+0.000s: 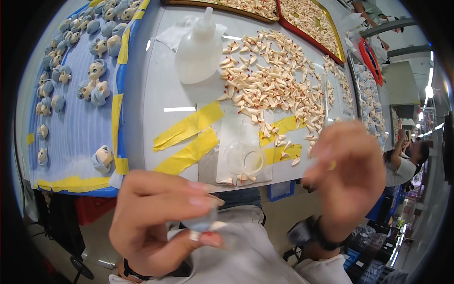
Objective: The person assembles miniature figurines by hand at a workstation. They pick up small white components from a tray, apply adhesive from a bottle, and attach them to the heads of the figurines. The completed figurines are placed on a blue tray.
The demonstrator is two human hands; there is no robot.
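Observation:
My left hand (156,217) is closed at the lower middle. Its thumb and fingers pinch a small doll head (201,222) with blue hair, partly hidden and blurred. My right hand (352,170) is raised off the table's front right edge, its fingers smeared by motion, so whether it holds anything is unclear. Just left of it spreads a heap of small cream pointed pieces (274,75) with red tips. A small clear round cup (245,158) stands near the table edge between both hands, on a white sheet (224,142).
A translucent squeeze bottle (199,52) stands behind the cup. At left, a blue tray (75,137) edged with yellow tape carries several blue-haired doll heads. Strips of yellow tape (189,128) stick to the table. Trays of pieces (312,23) lie at the back. Another person (402,163) is at right.

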